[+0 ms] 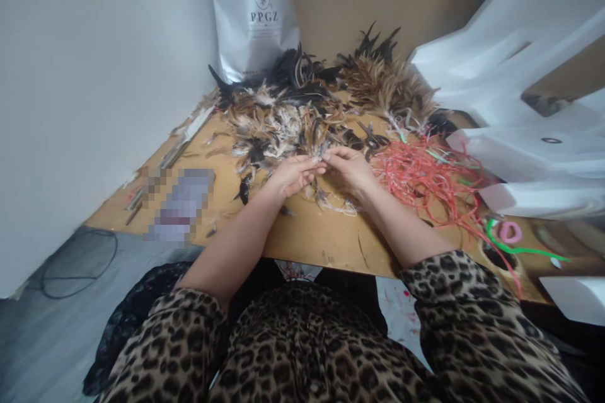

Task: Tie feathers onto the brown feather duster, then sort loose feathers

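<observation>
Your left hand (293, 175) and right hand (352, 167) meet fingertip to fingertip, both pinching feathers (316, 191) beside the pile (283, 116) on the worktop (307, 236).

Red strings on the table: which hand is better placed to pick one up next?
Probably the right: the right hand lies next to the red strings; the left hand is farther off, by the feathers.

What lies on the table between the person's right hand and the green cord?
Between the right hand and the green cord, a tangle of red strings covers the table, in the head view.
</observation>
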### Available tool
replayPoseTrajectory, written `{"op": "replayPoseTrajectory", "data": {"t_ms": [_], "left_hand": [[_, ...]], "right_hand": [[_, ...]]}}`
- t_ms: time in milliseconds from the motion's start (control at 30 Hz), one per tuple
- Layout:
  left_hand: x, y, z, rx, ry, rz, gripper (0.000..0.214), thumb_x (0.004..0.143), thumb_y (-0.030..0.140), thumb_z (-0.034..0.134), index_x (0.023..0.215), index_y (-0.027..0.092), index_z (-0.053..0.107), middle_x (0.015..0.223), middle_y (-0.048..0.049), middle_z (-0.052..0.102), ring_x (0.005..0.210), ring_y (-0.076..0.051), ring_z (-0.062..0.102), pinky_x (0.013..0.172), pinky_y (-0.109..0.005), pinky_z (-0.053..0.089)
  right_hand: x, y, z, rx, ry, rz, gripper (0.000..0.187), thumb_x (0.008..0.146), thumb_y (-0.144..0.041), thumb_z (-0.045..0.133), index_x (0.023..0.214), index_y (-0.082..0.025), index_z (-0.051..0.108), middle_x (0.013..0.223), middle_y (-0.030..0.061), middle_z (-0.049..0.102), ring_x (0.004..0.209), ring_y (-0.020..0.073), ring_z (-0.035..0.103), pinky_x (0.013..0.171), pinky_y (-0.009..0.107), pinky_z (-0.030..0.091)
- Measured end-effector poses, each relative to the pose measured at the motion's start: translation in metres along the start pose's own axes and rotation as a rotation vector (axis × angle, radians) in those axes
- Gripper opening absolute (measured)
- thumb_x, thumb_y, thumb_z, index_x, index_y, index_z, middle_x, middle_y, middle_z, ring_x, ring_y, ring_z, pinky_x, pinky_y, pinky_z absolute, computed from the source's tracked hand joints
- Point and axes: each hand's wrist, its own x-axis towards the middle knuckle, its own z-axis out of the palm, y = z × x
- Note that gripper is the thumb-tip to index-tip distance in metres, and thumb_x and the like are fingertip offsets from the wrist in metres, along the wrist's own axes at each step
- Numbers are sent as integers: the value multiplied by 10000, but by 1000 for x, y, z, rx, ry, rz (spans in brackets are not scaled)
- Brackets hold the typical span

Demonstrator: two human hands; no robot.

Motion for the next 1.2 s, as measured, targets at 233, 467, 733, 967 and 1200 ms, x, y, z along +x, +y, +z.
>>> {"op": "replayPoseTrajectory", "data": {"t_ms": [233,467,733,967,1200], "left_hand": [[2,-2,1,28,23,25,104,814,31,532,756,46,617,618,-45,646,517,-47,607,452,-101,421],[2,-4,-1,174,34,98,77,751,130,656,725,62,631,641,-39,655,512,-32,577,487,-116,430],[0,-4,3,173,17,78,68,753,126,650,779,64,646,701,-62,674,603,-64,626,514,-131,438],[-1,-3,2,211,40,87,102,740,139,665,680,71,617,604,-14,620,480,-25,544,453,-121,403],[3,-5,-5,180,21,93,87,764,164,646,763,77,651,732,-48,671,558,-38,590,462,-117,414]], "right_hand": [[-1,1,-3,-521,92,-446,86,687,-275,661,686,-189,664,774,27,611,781,151,555,743,301,437],[-1,-7,-4,-292,98,-153,205,641,-361,691,669,-169,624,625,-16,597,575,102,502,612,255,412],[-2,-4,0,-169,51,-90,223,623,-374,697,657,-174,605,626,-9,618,595,111,546,625,255,444],[1,-38,-37,-730,-327,-78,202,656,-340,651,727,-153,676,659,3,644,567,100,515,583,239,399],[-3,-46,-59,-1322,-500,-3,56,576,-202,683,626,-223,694,548,-26,625,498,115,499,517,250,326]]}}
